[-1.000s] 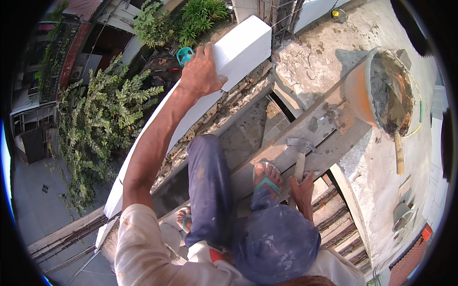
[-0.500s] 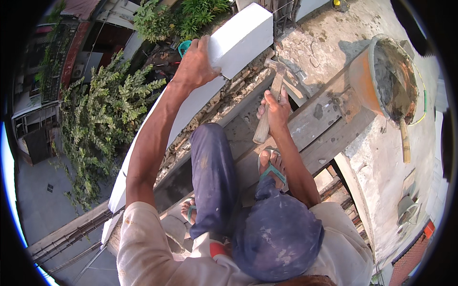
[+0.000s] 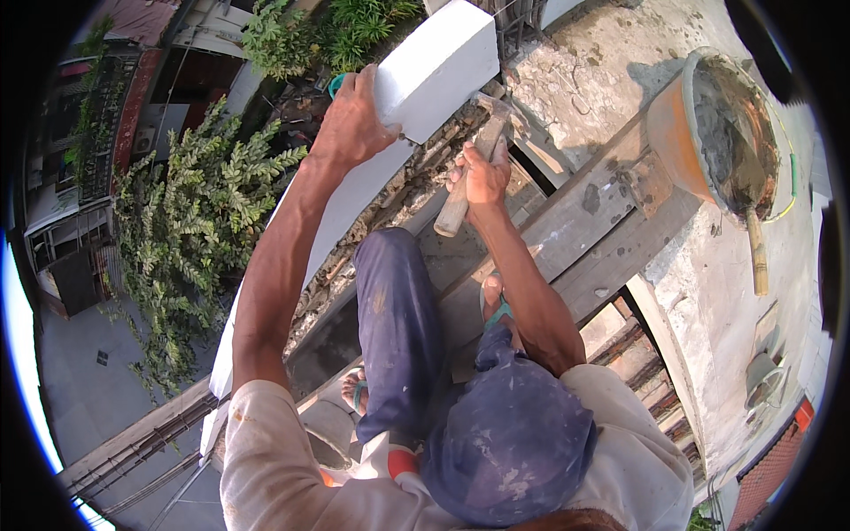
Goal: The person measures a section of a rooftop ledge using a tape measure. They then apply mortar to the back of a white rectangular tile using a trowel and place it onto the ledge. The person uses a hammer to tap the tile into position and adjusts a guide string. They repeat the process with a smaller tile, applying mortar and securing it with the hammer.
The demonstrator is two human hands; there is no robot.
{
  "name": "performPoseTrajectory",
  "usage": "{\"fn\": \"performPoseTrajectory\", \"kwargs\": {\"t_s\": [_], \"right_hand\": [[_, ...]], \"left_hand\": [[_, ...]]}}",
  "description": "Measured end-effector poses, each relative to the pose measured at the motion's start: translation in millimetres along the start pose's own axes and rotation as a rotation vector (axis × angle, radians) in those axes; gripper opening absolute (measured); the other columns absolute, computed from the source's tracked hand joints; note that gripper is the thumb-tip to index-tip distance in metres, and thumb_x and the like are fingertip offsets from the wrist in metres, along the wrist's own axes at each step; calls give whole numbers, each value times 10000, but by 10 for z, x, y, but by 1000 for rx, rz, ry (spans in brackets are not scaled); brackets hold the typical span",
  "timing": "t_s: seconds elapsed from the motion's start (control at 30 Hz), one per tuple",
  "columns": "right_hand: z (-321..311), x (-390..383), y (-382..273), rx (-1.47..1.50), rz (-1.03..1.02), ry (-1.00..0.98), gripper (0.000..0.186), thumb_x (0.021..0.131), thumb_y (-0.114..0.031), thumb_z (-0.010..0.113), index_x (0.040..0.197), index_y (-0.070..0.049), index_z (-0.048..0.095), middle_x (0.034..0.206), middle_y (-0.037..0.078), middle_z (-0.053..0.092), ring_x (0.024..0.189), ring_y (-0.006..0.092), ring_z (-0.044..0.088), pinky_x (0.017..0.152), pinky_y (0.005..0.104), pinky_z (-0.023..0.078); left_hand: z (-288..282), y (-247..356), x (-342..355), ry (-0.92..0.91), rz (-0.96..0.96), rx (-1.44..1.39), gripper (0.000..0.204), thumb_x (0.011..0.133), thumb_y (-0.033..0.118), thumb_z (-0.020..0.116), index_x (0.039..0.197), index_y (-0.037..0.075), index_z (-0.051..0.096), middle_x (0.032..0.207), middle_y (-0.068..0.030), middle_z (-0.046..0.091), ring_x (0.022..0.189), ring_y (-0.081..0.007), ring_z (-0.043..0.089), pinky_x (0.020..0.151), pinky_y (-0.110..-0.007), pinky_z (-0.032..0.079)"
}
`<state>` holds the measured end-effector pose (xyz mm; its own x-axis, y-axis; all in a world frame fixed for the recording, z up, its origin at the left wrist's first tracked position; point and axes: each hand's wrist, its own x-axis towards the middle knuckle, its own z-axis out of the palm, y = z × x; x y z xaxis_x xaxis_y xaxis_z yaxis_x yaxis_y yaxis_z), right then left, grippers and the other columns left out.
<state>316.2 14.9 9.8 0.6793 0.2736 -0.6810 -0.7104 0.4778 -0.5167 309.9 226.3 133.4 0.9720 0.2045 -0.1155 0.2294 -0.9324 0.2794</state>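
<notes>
My left hand [image 3: 352,124] grips the near end of a white block [image 3: 444,69], fingers over its end face and thumb at the lower corner. The block sits on top of a low wall, in line with a white course [image 3: 341,195] running down toward me. In my right hand [image 3: 485,173] is a hammer [image 3: 453,211], its wooden handle wrapped by my fingers. The hammer's metal head [image 3: 498,108] lies close to the block's lower side, over the rough masonry; whether it touches cannot be made out.
Wooden planks [image 3: 567,232] lie under my sandalled feet. At the right stands an orange bucket [image 3: 670,142] of grey mortar, with a wooden-handled trowel [image 3: 756,257] in it. Beyond the wall at left are a leafy shrub [image 3: 199,230] and a drop to the ground. A gap opens beside the planks.
My right hand has carried the hammer left and slightly away from me, closer to the wall and block. My left hand stays on the block's end.
</notes>
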Motion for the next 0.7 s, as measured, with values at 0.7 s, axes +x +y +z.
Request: {"fn": "performPoseTrajectory", "kwargs": {"t_s": [0.7], "right_hand": [[-145, -226, -244, -228, -131, -50, 811, 1024, -136, 686, 1657, -132, 181, 813, 58, 555, 497, 165, 551, 420, 343, 481]], "left_hand": [[15, 69, -2, 42, 10, 81, 993, 752, 259, 870, 1536, -82, 364, 1385, -333, 548, 1284, -482, 591, 1105, -515, 513]]}}
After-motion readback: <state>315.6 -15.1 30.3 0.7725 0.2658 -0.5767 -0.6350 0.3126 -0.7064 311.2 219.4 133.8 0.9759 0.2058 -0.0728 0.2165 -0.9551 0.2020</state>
